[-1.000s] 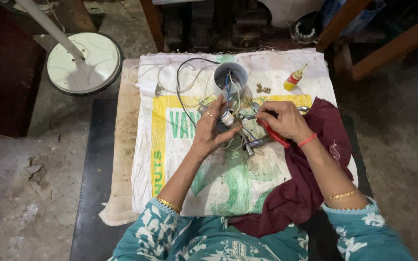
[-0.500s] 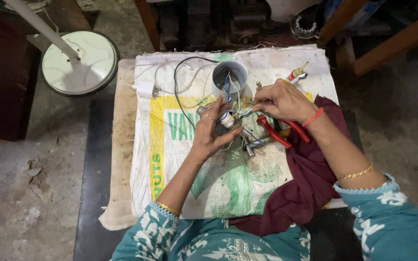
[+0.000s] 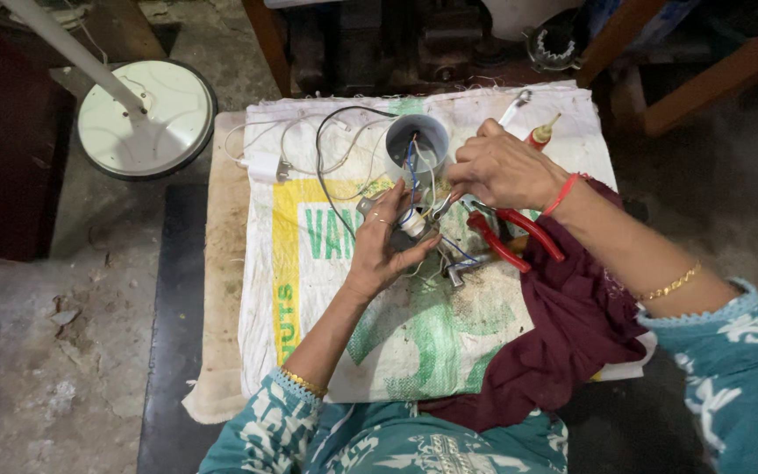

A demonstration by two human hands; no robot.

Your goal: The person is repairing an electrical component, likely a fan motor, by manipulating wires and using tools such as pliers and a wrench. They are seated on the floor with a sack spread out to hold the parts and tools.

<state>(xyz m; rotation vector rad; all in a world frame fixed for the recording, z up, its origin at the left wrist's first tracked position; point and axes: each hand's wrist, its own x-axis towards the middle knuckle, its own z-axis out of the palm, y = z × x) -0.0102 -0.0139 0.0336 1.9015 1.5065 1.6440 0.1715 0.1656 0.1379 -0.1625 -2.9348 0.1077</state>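
- I saw my left hand (image 3: 388, 246) near the middle of the counter (image 3: 221, 290), its fingers clamped around a small white cylindrical part (image 3: 413, 223) with blue and white wires (image 3: 411, 175) running up from it.
- My right hand (image 3: 504, 167) sat just beyond it toward the counter's far edge, fingers pinched together on something small beside the grey plastic cup (image 3: 418, 145); I could not tell what they held.
- I judged the white part light and stiff, easy to hold around its body; the wires looked thin, limp and apt to pull loose, so I would grip the body, not the leads.
- Count: one grey cup, one pair of red-handled pliers (image 3: 519, 237) lying just under my right wrist, one red-tipped screwdriver (image 3: 543, 133) at the far right corner, one white plug (image 3: 263, 165) with its thin cable near the far left corner.
- One printed sack (image 3: 326, 298) covered the counter, with one maroon cloth (image 3: 563, 333) along its right edge.
- One white round stand base (image 3: 145, 118) stood on the floor to the left.
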